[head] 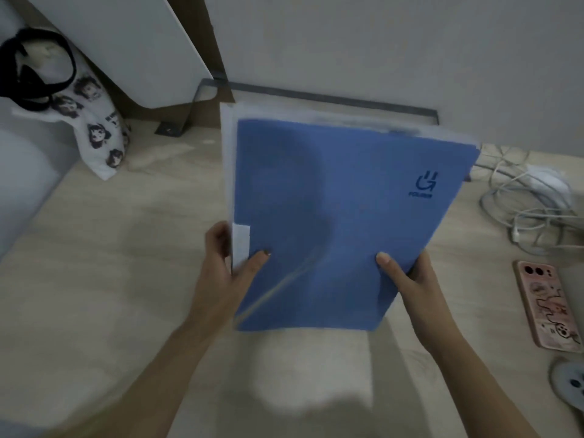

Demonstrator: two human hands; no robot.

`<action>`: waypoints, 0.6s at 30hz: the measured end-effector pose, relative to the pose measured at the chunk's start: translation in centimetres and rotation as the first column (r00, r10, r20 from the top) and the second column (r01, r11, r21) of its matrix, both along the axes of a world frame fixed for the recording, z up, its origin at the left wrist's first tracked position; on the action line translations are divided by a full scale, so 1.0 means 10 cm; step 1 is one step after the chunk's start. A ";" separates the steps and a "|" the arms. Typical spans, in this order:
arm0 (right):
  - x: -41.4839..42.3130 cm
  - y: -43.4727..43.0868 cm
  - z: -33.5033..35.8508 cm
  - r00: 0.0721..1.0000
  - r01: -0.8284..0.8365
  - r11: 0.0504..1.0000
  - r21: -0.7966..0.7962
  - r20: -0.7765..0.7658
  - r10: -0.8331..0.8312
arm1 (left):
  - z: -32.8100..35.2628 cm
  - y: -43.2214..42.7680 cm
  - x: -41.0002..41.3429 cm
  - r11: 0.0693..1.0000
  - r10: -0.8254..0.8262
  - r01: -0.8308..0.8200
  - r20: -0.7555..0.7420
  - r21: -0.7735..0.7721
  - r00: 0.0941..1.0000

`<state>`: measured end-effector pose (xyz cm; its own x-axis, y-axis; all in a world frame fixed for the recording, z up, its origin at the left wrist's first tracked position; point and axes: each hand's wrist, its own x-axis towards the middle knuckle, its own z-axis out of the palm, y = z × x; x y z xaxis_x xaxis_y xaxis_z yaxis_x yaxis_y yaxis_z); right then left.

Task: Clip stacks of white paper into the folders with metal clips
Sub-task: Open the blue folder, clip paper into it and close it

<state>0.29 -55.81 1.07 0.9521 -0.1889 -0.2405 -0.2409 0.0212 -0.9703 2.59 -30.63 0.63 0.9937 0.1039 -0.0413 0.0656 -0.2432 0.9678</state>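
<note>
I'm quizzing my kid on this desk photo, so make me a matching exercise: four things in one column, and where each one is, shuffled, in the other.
Things
1. blue folder
2. phone
3. white cables
4. printed bag

Places
A. far left
B. held up at the centre
C. lying flat, near right
D. tangled, far right

Pairs: 1-B, 2-C, 3-D, 4-A
</note>
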 end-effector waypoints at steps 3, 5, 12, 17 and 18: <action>0.01 0.01 -0.04 0.997 -0.018 0.999 -0.043 0.081 0.021 | -0.05 0.12 0.01 0.992 -0.051 0.049 0.016 0.115 0.999; 0.02 0.00 -0.10 0.994 -0.039 0.996 -0.085 0.095 0.047 | -0.12 0.18 0.00 0.982 -0.072 0.073 -0.013 0.175 0.997; 0.01 0.02 -0.22 0.988 -0.143 0.958 -0.250 0.013 0.151 | -0.40 0.27 0.00 0.951 -0.188 0.201 -0.077 0.235 0.979; 0.04 0.03 -0.27 0.995 -0.092 0.944 -0.316 0.017 0.103 | -0.40 0.25 0.06 0.947 -0.188 0.187 -0.021 0.260 0.982; 0.05 0.05 -0.25 0.995 -0.086 0.946 -0.312 0.023 0.098 | -0.39 0.25 0.08 0.939 -0.204 0.197 -0.005 0.282 0.979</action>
<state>0.79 -55.34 -1.43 0.9761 -0.1594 -0.1477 -0.1908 -0.3029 -0.9337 3.36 -28.12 -3.24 0.9955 -0.0933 -0.0150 -0.0348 -0.5101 0.8594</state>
